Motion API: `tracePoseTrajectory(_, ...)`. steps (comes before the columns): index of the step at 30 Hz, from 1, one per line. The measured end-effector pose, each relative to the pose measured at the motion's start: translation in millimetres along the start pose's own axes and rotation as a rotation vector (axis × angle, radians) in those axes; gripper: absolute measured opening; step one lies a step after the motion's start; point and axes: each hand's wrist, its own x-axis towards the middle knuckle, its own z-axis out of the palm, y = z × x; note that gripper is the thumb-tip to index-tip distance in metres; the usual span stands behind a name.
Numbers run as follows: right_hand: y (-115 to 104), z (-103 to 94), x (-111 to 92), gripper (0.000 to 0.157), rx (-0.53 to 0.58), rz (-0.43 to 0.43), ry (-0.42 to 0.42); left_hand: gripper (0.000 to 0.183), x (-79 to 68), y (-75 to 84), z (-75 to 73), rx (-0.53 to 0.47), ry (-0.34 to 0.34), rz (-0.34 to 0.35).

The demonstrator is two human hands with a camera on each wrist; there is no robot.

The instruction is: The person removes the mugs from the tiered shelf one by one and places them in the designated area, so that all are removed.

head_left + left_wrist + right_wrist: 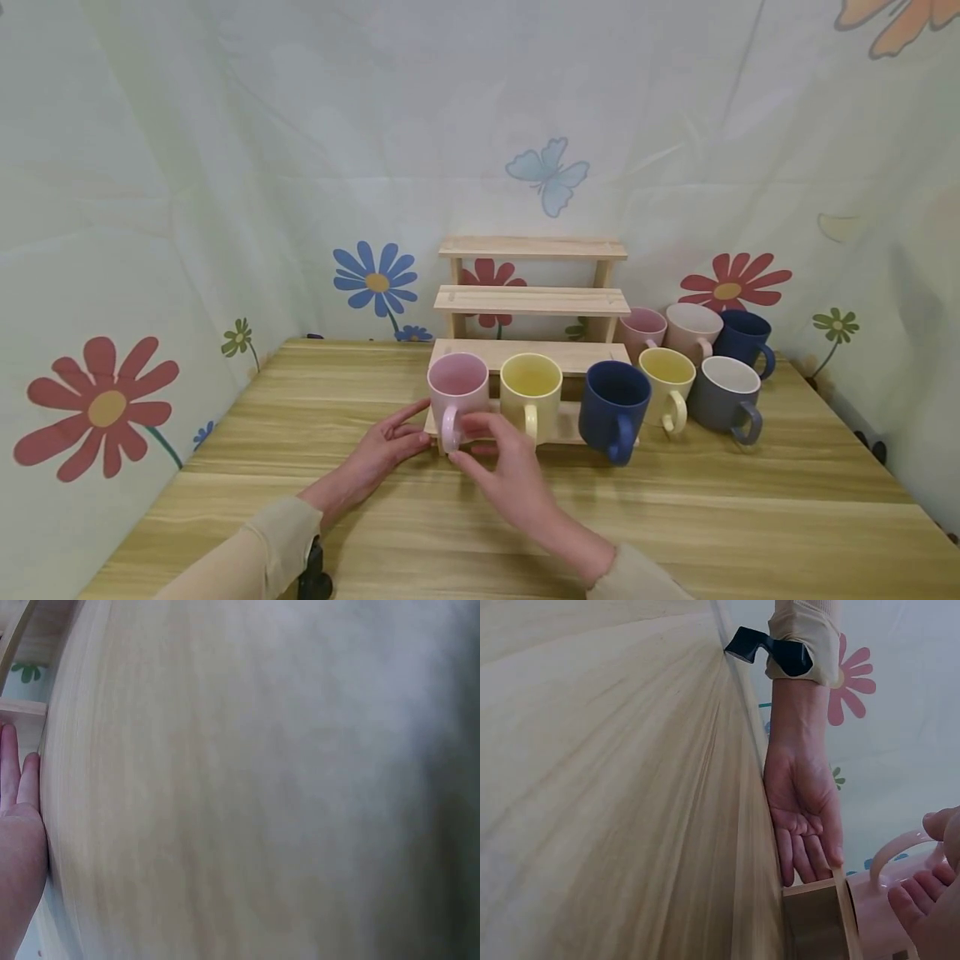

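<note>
My right hand (512, 477) holds the handle of a pink mug (438, 404) between thumb and fingers. This mug sits at the left end of the bottom shelf of a stepped wooden rack (525, 357). With fingers extended, my left hand (372, 460) touches the rack's left end; the right wrist view shows its fingertips at the shelf edge. Beside the pink mug stand a yellow mug (513, 408) and a dark blue mug (603, 417), handles facing me. In the left wrist view, part of the left hand (21, 847) shows beside blurred wood.
Right of the rack several mugs stand on the wooden table (675, 533): a yellow one (660, 392), a grey one (712, 404), a dark blue one (738, 337), a pale pink one (686, 333) and a pink one (637, 333). A flower-printed cloth (300, 125) hangs behind.
</note>
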Motion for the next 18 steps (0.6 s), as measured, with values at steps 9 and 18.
tracePoseTrajectory(9,6,11.2,6,0.029,0.042,0.040,0.009,0.066,1.1,-0.3,0.4,-0.007,0.017,-0.028)
tracePoseTrajectory(18,7,15.4,11,0.019,0.062,0.070,0.007,0.066,1.5,0.2,-0.2,-0.024,-0.004,-0.018)
